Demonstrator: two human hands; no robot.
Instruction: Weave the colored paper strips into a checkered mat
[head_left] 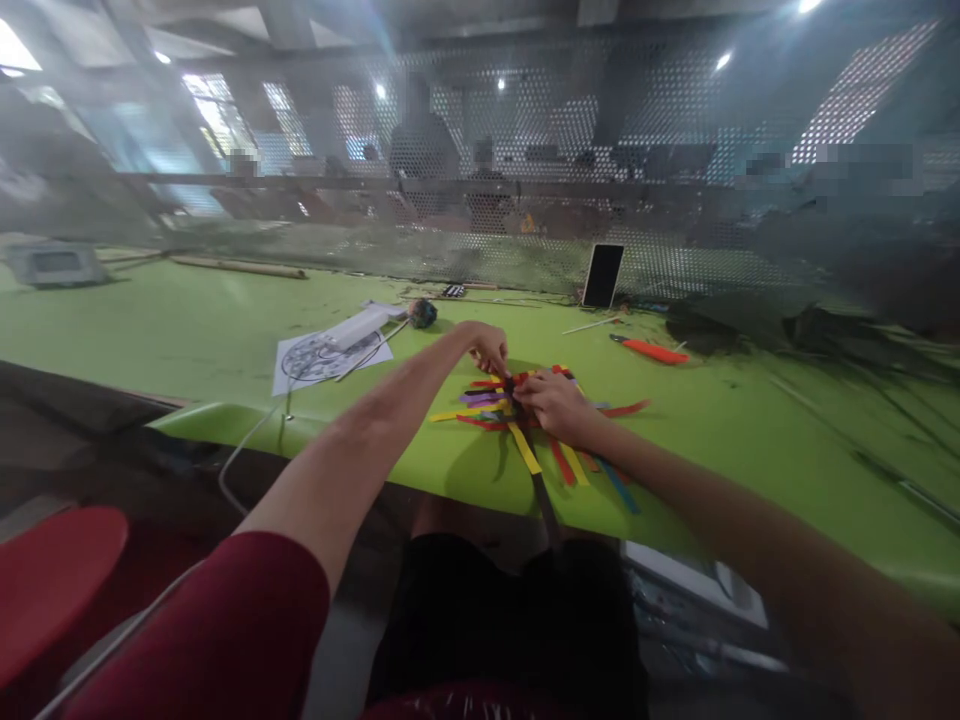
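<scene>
A bundle of coloured paper strips (487, 400), red, yellow, purple, green and blue, lies fanned out on the green table (187, 330) in front of me. My left hand (489, 347) pinches the strips from above at the middle of the bundle. My right hand (553, 402) presses on the same spot from the right, with its fingers closed on the strips. A long yellow strip (525, 450) and a dark strip (544, 505) run from under my hands toward the table's near edge.
An orange-handled cutter (651, 350) lies to the right behind the strips. A phone (603, 275) leans on the perforated screen at the back. A printed sheet (322, 358) with a white device and a cable lies to the left. A red stool (52, 580) stands lower left.
</scene>
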